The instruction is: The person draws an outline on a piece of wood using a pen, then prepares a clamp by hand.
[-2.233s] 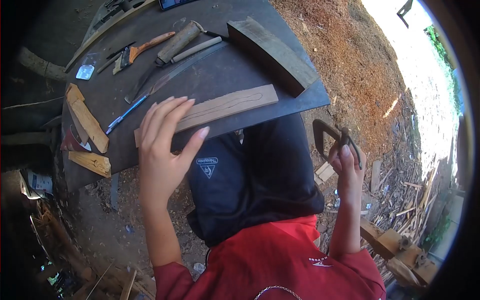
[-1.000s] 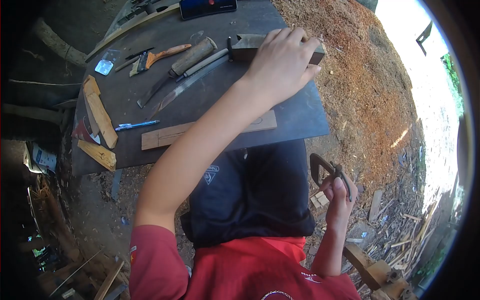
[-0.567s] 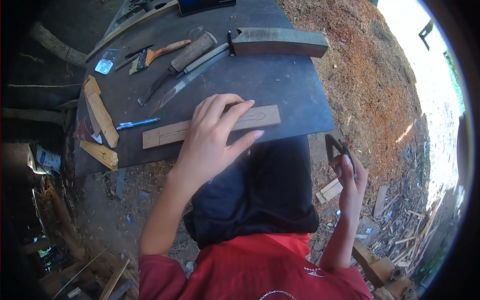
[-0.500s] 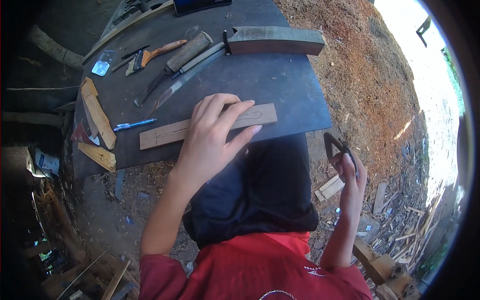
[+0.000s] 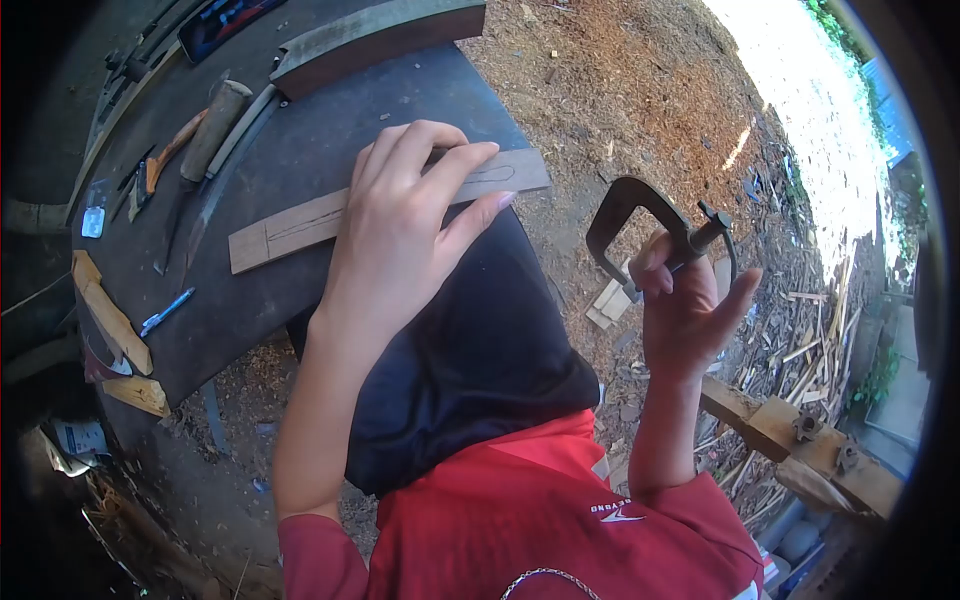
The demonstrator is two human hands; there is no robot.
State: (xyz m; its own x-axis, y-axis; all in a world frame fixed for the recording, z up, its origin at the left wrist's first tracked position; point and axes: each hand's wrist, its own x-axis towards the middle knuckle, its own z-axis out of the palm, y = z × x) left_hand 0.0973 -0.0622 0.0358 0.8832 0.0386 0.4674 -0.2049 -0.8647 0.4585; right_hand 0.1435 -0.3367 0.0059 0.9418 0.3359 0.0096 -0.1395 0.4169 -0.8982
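Observation:
My left hand (image 5: 390,215) is closed over a flat wooden strip (image 5: 290,228), its thumb at the near edge and the other fingers reaching over the top. Pencil lines run along the strip, with a rounded outline at the right end. The strip lies on the dark tabletop (image 5: 410,95), its right end jutting past the edge. Off the table to the right, my right hand (image 5: 685,325) grips a dark metal C-clamp (image 5: 612,215) near its screw. The clamp's frame points up and left, and its jaw holds nothing.
A thick wooden block (image 5: 385,38) lies at the far edge. Left of it are a wooden-handled chisel (image 5: 215,130), a brush (image 5: 175,150) and a blue pen (image 5: 168,311). Wood offcuts (image 5: 110,315) sit at the left edge. Sawdust (image 5: 610,80) covers the ground.
My right hand has raised and turned the C-clamp, so its frame now shows fully. My view has shifted, and the table sits further left. The left hand stays on the strip.

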